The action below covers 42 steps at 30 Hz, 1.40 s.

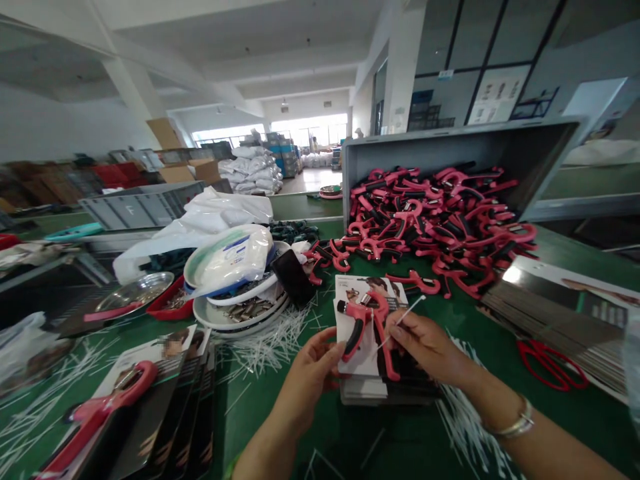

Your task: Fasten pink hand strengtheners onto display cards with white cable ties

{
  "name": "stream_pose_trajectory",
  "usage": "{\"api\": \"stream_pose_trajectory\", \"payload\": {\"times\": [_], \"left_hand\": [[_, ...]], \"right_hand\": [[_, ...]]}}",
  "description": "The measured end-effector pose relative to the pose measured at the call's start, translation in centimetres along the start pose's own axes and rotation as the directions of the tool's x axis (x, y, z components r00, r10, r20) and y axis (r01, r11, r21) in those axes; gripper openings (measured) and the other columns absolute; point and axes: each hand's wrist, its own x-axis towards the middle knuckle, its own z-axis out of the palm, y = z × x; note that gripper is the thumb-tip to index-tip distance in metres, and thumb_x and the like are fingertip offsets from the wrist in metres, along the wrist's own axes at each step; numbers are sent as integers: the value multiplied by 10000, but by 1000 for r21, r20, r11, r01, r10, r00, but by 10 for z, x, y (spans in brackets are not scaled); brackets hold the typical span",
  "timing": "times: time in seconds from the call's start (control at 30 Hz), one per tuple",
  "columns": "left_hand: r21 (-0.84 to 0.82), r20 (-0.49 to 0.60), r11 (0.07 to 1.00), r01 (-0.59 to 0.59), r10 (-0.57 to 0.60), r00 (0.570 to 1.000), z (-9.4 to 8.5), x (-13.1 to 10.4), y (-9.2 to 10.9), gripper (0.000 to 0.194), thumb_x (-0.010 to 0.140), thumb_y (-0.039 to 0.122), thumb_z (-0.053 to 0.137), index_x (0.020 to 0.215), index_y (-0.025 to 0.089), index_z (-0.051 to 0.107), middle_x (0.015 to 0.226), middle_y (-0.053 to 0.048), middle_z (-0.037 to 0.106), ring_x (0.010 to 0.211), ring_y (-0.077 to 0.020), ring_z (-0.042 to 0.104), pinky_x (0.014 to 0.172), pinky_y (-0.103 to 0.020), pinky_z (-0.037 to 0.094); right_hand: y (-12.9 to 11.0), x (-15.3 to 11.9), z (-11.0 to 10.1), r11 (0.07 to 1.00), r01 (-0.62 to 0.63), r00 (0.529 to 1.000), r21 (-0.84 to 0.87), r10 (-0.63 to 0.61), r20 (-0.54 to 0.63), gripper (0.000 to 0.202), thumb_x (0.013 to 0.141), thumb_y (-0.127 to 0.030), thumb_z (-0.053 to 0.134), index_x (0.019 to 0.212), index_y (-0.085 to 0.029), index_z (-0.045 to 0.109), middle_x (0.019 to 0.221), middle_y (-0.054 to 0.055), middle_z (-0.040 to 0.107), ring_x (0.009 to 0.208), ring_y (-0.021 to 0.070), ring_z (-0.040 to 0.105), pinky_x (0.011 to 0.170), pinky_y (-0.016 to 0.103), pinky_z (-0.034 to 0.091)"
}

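Observation:
A pair of pink-and-black pet nail clippers lies on a printed backing card, on top of a small stack of cards. My left hand grips the card's left edge, thumb by the clippers' black handle and fingers partly hidden beneath. Between the thumb and fingers of my right hand is a thin white cable tie. It runs across the card beside the clippers' right handle. Its lower end is hard to make out.
A grey crate spills many pink clippers onto the green table. Loose cable ties, white basins and a phone are at left centre. Carded clippers lie front left. Red scissors and stacked cards are right.

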Motion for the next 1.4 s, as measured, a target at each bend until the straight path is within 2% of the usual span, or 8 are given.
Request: {"api": "stream_pose_trajectory", "payload": {"times": [0.4, 0.57, 0.7, 0.9, 1.07, 1.17, 1.3, 1.4], "left_hand": [[-120, 25, 991, 62, -60, 998, 0, 3, 1, 504, 675, 285, 770, 1128, 180, 575, 879, -16, 645, 463, -20, 531, 393, -106, 370], [-233, 129, 964, 125, -97, 987, 4, -4, 5, 353, 776, 318, 663, 1089, 171, 594, 1002, -86, 676, 554, -97, 649, 395, -129, 405], [-231, 185, 958, 172, -131, 974, 11, -3, 5, 256, 740, 221, 675, 975, 131, 629, 834, -63, 684, 531, -85, 638, 384, -108, 383], [142, 356, 989, -30, -22, 934, 18, 6, 0, 228, 699, 225, 678, 903, 126, 656, 537, 21, 584, 392, -53, 482, 345, -125, 324], [274, 294, 956, -108, 23, 955, 18, 14, -5, 203, 716, 188, 576, 884, 125, 671, 463, 47, 496, 350, -47, 382, 341, -144, 254], [376, 273, 889, -260, 162, 948, 16, 16, -7, 141, 703, 167, 565, 771, 132, 682, 598, 8, 542, 423, -71, 446, 388, -172, 327], [527, 315, 648, -551, 453, 834, 9, 17, -7, 175, 695, 80, 528, 680, 164, 681, 758, -30, 576, 644, -133, 552, 539, -204, 417], [586, 350, 518, -623, 532, 771, 3, 15, -5, 249, 725, 41, 508, 725, 196, 702, 771, -38, 617, 749, -158, 579, 652, -221, 429]], "right_hand": [[-8, 7, 1, 961, 184, 982, -205, -186, 9, 250, 962, -301, 387, 802, -193, 547, 733, 3, 594, 650, 107, 565, 630, 219, 453], [-12, 6, 3, 910, 311, 950, -275, -310, 48, 214, 949, -248, 442, 864, -196, 632, 798, 15, 670, 777, 127, 604, 737, 252, 463], [-11, 2, -2, 879, 369, 928, -301, -364, 75, 180, 934, -230, 480, 942, -198, 657, 873, 31, 713, 819, 140, 630, 755, 275, 478], [-10, -3, -9, 848, 449, 893, -281, -432, 122, 164, 923, -220, 501, 950, -201, 662, 857, 29, 705, 813, 132, 631, 757, 277, 469], [-12, -4, -12, 840, 480, 877, -253, -450, 169, 167, 913, -179, 513, 980, -201, 664, 907, 40, 699, 861, 131, 618, 807, 282, 452], [-12, -5, -15, 877, 442, 896, -190, -420, 147, 146, 894, -169, 549, 967, -202, 671, 873, 34, 700, 830, 127, 622, 791, 279, 455], [-12, -11, -21, 953, 280, 960, -119, -274, 62, 100, 873, -217, 586, 892, -184, 678, 817, 39, 687, 765, 126, 623, 706, 251, 483], [-14, -17, -25, 977, 167, 986, -136, -164, 29, 131, 871, -265, 583, 858, -171, 673, 795, 44, 676, 722, 127, 631, 658, 235, 493]]}}
